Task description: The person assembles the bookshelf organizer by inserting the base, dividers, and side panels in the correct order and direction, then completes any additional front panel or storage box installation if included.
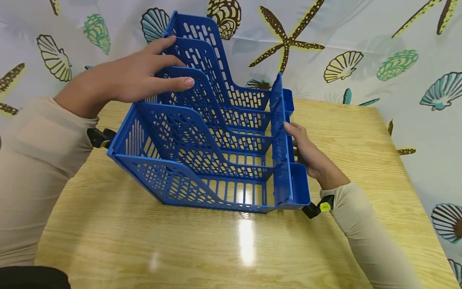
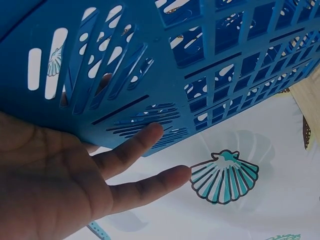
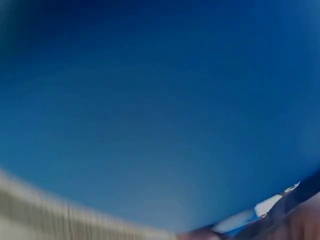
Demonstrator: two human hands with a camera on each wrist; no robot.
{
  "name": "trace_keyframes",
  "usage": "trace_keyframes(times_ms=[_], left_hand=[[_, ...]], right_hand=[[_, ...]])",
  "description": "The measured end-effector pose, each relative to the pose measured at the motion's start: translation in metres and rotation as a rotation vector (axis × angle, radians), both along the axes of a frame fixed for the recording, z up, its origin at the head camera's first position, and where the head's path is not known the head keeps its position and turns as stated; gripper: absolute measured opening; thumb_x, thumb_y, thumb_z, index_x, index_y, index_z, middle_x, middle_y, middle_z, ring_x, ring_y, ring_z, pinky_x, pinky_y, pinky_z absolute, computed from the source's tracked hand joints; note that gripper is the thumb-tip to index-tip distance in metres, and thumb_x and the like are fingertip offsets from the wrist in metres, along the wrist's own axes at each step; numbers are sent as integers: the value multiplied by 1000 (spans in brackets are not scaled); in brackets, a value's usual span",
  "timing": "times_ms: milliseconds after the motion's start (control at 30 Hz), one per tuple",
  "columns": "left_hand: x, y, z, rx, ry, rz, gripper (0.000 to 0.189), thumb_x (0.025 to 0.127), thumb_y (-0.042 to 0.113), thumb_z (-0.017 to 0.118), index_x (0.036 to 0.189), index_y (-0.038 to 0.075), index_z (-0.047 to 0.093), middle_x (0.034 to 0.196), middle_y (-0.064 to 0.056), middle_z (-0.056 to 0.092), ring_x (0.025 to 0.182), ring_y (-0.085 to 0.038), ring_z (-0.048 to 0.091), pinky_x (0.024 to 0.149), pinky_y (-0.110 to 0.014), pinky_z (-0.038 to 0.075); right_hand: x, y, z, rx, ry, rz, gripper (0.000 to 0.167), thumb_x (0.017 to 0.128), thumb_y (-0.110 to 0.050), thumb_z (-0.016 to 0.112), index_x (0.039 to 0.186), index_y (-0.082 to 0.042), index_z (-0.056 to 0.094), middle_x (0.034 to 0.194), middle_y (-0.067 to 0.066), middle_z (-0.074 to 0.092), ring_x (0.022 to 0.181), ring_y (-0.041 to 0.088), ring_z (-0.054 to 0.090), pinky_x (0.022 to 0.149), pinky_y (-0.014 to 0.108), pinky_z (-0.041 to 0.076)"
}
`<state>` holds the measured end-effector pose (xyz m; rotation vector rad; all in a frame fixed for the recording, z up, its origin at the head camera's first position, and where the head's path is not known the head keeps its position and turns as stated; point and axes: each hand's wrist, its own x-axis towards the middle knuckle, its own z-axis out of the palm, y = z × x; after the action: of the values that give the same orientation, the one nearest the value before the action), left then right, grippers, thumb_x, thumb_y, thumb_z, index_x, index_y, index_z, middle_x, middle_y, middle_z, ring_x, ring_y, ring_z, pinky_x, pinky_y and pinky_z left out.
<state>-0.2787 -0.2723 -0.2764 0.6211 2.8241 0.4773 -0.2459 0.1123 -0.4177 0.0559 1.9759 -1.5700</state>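
Observation:
A blue plastic file rack [image 1: 199,121] with perforated dividers stands on the table at a slant. Its front panel [image 1: 281,184] carries small blue bins [image 1: 300,182] on the outer side. My left hand [image 1: 133,78] lies over the rack's tall back end, fingers spread and fairly straight. Seen from the left wrist, two extended fingers lie by the slotted blue wall [image 2: 170,90]. My right hand [image 1: 306,150] grips the front panel between the bins, thumb on its top edge, other fingers mostly hidden. Blurred blue plastic [image 3: 150,125] fills most of the right wrist view.
The wooden table [image 1: 202,249] extends around the rack. A white cloth [image 1: 317,32] with shells and starfish hangs behind and to the right. A dark object [image 1: 34,277] shows at the lower left corner.

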Motion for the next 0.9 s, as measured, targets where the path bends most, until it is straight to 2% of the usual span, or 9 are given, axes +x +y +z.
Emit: trace_keyframes(times_ms=[100, 200, 300, 467, 633, 767, 900], left_hand=[[-1, 3, 0, 2, 3, -10, 92, 93, 75, 37, 153, 6, 36, 169, -10, -15, 156, -40, -10, 122, -67, 5], [-2, 4, 2, -3, 17, -14, 93, 93, 76, 36, 153, 5, 36, 169, -11, -14, 156, -40, -10, 122, -67, 5], [-1, 5, 4, -6, 25, -7, 95, 92, 76, 37, 154, 4, 35, 169, -11, -14, 156, -41, -9, 122, -67, 5], [2, 10, 4, -3, 18, -13, 92, 93, 74, 38, 153, 4, 36, 169, -11, -13, 156, -43, -7, 122, -67, 8], [2, 7, 6, -2, 44, -6, 94, 92, 75, 38, 153, 4, 36, 169, -11, -13, 156, -43, -7, 122, -68, 8], [3, 6, 4, 30, 54, -3, 93, 92, 75, 39, 151, 3, 39, 170, -11, -11, 156, -42, -7, 122, -67, 6], [5, 5, 5, 77, 65, -19, 85, 96, 71, 36, 149, 4, 43, 170, -12, -8, 157, -41, -7, 123, -66, 3]], right_hand=[[-8, 0, -1, -8, 37, 22, 82, 95, -71, 31, 152, -46, -22, 156, 26, 21, 139, 49, 33, 90, 47, 52], [-11, 1, -2, -7, 67, 70, 75, 96, -70, 26, 149, -53, -23, 154, 25, 22, 136, 50, 36, 84, 45, 56], [-11, 5, -1, -20, 69, 100, 75, 95, -72, 25, 149, -54, -23, 156, 26, 20, 139, 53, 32, 87, 50, 55], [-6, 14, -4, -67, 40, 102, 79, 92, -76, 27, 148, -54, -26, 164, 24, 4, 146, 52, 20, 99, 62, 45], [-12, 12, -9, -45, 88, 110, 73, 95, -72, 26, 148, -57, -22, 163, 22, 7, 142, 53, 26, 94, 63, 49], [-16, 9, -14, -1, 55, 115, 74, 95, -72, 24, 148, -55, -25, 163, 23, 8, 144, 52, 25, 100, 67, 44], [-17, 9, -18, -12, 35, 94, 76, 94, -71, 24, 148, -54, -26, 163, 23, 7, 146, 52, 23, 104, 70, 40]])
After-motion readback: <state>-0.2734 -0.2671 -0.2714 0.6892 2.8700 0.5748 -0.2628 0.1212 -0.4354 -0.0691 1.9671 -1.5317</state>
